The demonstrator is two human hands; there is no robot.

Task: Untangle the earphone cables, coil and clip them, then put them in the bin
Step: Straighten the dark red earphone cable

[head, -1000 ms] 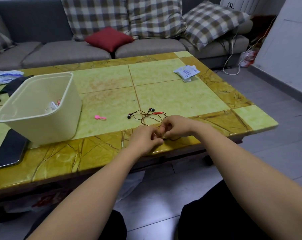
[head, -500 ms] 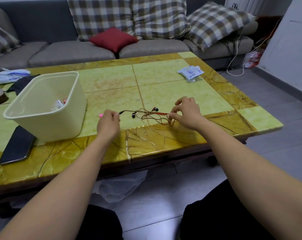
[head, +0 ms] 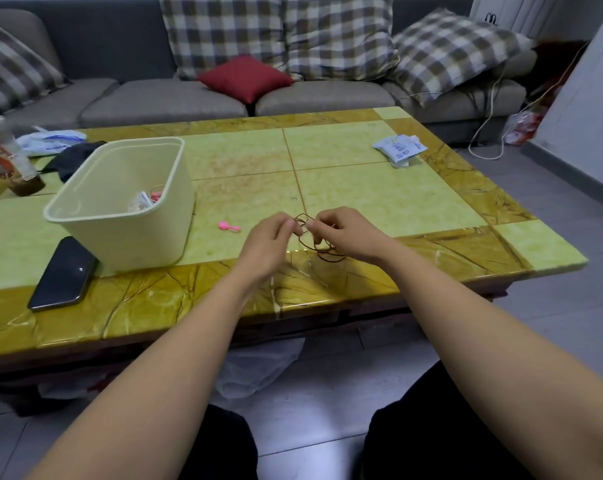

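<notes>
- Earphone cable (head: 330, 258) sits at the near edge of the counter (head: 362, 195), at 6 o'clock on its top. It is bunched into a few loose brown loops between our two hands.
- Left hand (head: 270, 239) has its fingers curled, pinching the cable at the top of the loops. Right hand (head: 343, 233) is also grasping it with a fingertip pinch, right beside the left. The loops sag onto the counter at 6 o'clock of the right hand.
- We can't see the earbuds or the plug, which are likely hidden in the hands.
- We judge the step to be coiling: the tangle looks mostly out, and the clip is not on yet.
- To do it well, we make the left pinch the fixed anchor and let the right hand lay each turn into it.
- Same size per turn, laid flat, with no twist forced in. If the wire kinks, we let it roll between the fingertips.
- We keep the tension light, since the wire is thin and springs open if the pinch slackens.
- We tuck the loose ends inside the bundle before clipping.
- The pink clip (head: 229, 226) lies at 9 o'clock of the left hand, close by. We hand the bundle to the right hand and fetch the clip with the left.
- The bin (head: 137, 237) is at 9 o'clock past the clip and already holds some items. The drop is short.
- The phone (head: 62, 271) at 8 o'clock is out of the path.
</notes>
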